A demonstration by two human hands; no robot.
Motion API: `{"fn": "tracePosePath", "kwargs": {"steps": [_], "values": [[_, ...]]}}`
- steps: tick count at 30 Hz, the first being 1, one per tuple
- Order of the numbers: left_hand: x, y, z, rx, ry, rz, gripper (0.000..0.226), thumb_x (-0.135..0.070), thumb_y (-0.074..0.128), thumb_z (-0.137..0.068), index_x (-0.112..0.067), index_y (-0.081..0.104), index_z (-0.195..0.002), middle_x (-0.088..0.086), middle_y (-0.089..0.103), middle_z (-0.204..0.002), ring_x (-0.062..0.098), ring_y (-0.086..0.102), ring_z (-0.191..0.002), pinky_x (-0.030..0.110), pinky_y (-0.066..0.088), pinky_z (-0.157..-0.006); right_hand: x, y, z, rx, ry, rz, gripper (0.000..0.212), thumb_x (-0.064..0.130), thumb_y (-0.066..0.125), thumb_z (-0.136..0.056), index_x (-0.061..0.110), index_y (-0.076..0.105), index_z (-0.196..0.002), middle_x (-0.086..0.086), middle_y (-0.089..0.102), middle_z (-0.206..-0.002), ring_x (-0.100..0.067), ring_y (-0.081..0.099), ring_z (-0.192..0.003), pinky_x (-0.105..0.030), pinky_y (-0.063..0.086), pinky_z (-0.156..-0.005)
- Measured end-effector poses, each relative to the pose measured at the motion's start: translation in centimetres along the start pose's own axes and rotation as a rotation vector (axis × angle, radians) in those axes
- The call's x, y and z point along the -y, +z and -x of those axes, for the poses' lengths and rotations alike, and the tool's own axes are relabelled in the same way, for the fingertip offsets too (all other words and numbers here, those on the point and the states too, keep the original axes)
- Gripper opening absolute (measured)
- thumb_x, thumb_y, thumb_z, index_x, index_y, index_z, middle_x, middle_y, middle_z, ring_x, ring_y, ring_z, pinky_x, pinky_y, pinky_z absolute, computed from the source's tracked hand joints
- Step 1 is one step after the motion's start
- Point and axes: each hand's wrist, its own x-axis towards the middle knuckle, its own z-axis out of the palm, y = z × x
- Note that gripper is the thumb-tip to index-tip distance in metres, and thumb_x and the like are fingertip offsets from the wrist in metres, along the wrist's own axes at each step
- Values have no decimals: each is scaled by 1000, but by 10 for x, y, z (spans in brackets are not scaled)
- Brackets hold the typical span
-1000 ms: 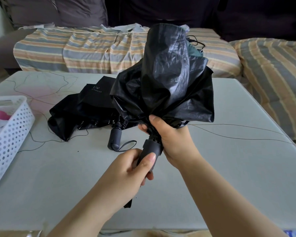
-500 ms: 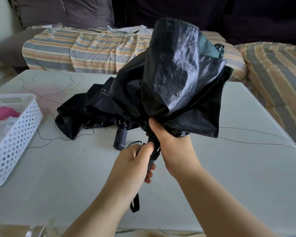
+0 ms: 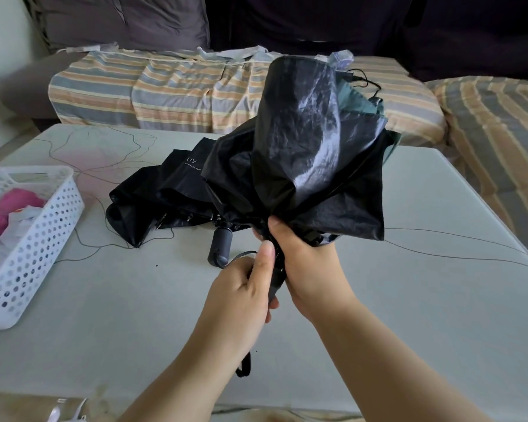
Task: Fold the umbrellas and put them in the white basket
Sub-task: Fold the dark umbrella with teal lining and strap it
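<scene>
Hands: left hand (image 3: 241, 287) grips the dark handle; right hand (image 3: 307, 266) is wrapped round the gathered base of the canopy, steadying the ribs so the shaft can be pushed in.
Held umbrella: collapsed black fabric umbrella (image 3: 299, 156), upright above the pale surface (image 3: 409, 315), near centre.
Second umbrella: black folding umbrella printed "UV" (image 3: 165, 190), lying unfolded just behind and left.
Basket: white perforated plastic basket (image 3: 37, 239), far left, pink items inside.
Change: the handle has slid closer to the canopy than a second ago, so the shaft seems shorter.
</scene>
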Motion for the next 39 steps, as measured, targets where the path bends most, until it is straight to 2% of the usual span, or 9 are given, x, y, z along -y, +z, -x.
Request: {"fn": "tracePosePath", "kwargs": {"steps": [5, 10, 18, 23, 25, 27, 30, 35, 39], "values": [[5, 2, -1, -136, 146, -198, 65, -65, 6, -78, -18, 52, -77, 0, 62, -59, 12, 56, -49, 25, 45, -53, -5, 1, 1, -23, 16, -13, 15, 30, 60, -86, 15, 62, -88, 0, 64, -71, -27, 61, -69, -36, 46, -58], [3, 1, -2, -98, 242, -346, 61, -71, 14, -72, -20, 48, -74, 1, 62, -63, 20, 59, -59, 33, 46, -58, 0, -2, 2, -45, 73, -67, 7, 18, 59, -94, 18, 64, -99, 9, 71, -84, -13, 66, -84, -33, 53, -70], [-1, -4, -12, 39, -50, 20, 40, -39, 44, -95, -8, 56, -73, 7, 58, -50, 16, 47, -40, 15, 33, -38, 9, -8, 1, 59, 142, 42, 10, 24, 65, -89, 23, 66, -99, 7, 73, -98, -7, 66, -97, -30, 51, -90], [-2, -2, -12, 36, -101, 74, 39, -39, 46, -95, -14, 58, -67, 8, 56, -49, 18, 44, -39, 15, 30, -36, 14, -8, -1, 42, 170, 85, 52, 47, 77, -69, 20, 64, -110, 2, 71, -108, -13, 65, -104, -36, 49, -95], [-2, 0, -10, 48, -87, 33, 42, -39, 45, -94, -8, 56, -69, 7, 56, -49, 19, 44, -40, 17, 32, -38, 11, -7, -2, -59, 156, 98, 81, 53, 78, -60, 20, 44, -126, 1, 57, -127, -12, 61, -106, -27, 50, -87], [-2, 3, -9, 58, -67, 5, 44, -39, 45, -94, -3, 53, -70, 7, 55, -50, 19, 44, -40, 17, 32, -39, 14, -6, 0, -191, 85, 188, 74, 42, 75, -74, 30, 25, -127, 9, 35, -140, -8, 54, -103, -13, 42, -74], [-5, 7, -7, 73, -72, 7, 44, -38, 45, -94, -3, 52, -69, 8, 53, -50, 18, 43, -38, 16, 30, -38, 13, -7, 4, -282, -131, 424, 86, 35, 75, -77, 35, 15, -139, 17, -3, -150, -16, 25, -138, -26, 39, -98], [-7, 4, -4, 112, -115, 6, 47, -42, 44, -92, 3, 56, -86, 6, 56, -49, 18, 44, -40, 20, 33, -42, 15, -18, 7, -144, -462, 592, 72, 30, 79, -75, 50, 25, -120, 25, -25, -146, 25, -12, -129, 6, 21, -93], [-9, -5, -6, 70, -125, 18, 41, -42, 47, -90, -5, 58, -77, 8, 56, -50, 18, 42, -39, 20, 32, -39, 26, -37, 1, 203, -500, 814, 39, 67, 47, -82, 61, 44, -120, 31, -26, -148, -11, -21, -145, -55, 9, -118]]}}
